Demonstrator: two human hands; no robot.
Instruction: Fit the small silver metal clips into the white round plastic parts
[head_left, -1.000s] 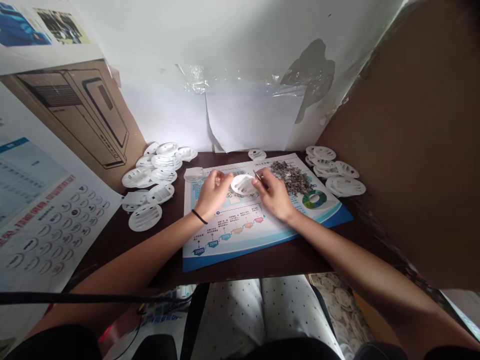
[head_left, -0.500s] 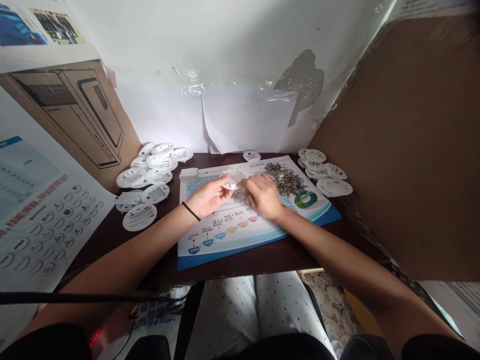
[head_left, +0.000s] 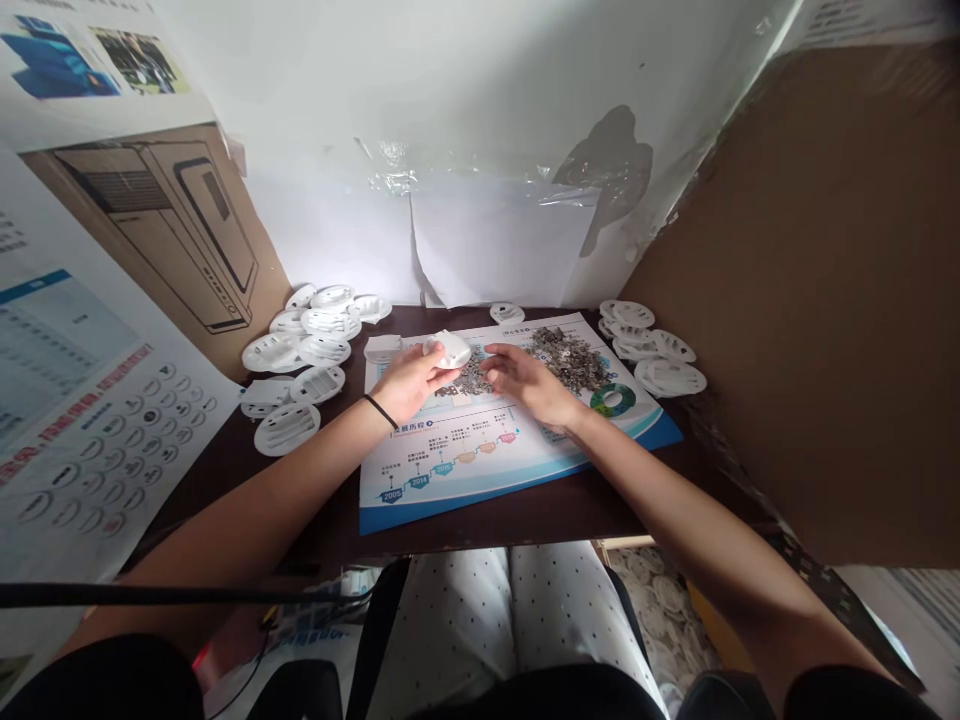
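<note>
A round white plastic cover [head_left: 452,349] is tilted up in my left hand [head_left: 409,380], gripped at its left edge between thumb and fingers. My right hand [head_left: 529,385] is apart from the cover, its fingers spread, with nothing visible in them. Under and between the hands lies a scatter of small metal pieces [head_left: 471,377]. A larger heap of the same metal pieces [head_left: 571,360] sits just beyond my right hand. Both lie on a printed paper sheet [head_left: 450,490] on the dark table.
At the left stands a cluster of similar white covers [head_left: 287,430]. More white covers [head_left: 670,378] are piled at the right. A single cover [head_left: 507,314] lies by the back wall, and another [head_left: 383,348] near my left hand. Cardboard [head_left: 810,300] walls the right side.
My right hand has let go of the cover's right side and opened, drawing slightly right. The cover in my left hand has moved a little left and turned over to a smoother face.
</note>
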